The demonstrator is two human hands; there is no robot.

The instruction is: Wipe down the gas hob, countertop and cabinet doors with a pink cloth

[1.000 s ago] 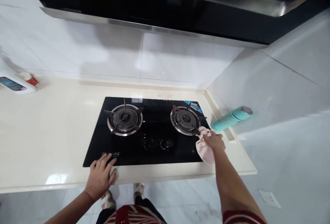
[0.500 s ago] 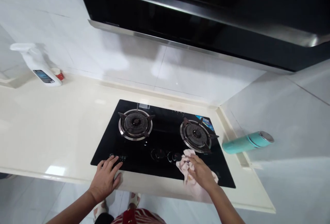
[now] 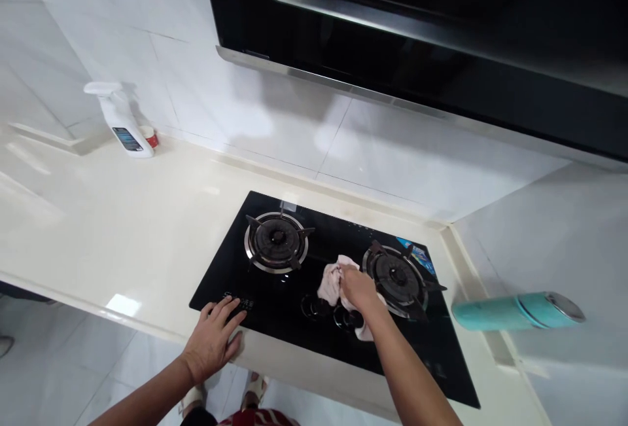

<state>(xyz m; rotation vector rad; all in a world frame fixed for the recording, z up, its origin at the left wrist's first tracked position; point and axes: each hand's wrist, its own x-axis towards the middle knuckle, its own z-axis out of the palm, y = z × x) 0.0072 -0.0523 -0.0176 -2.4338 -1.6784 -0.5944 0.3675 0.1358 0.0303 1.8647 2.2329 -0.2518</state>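
Observation:
My right hand presses a pale pink cloth onto the black glass gas stove, between the two burners and just behind the knobs. Part of the cloth is hidden under the hand and wrist. Fingers spread, my left hand rests on the front left corner of the stove and the counter edge, holding nothing. The left burner and the right burner each carry a dark pan support.
A white spray bottle and a small red-and-white cup stand at the back left of the cream counter. A turquoise flask is to the stove's right. The black range hood overhangs the back.
My right hand has moved the cloth from the front right of the stove, back and left to between the burners. My left hand stays at the corner. The view has shifted left.

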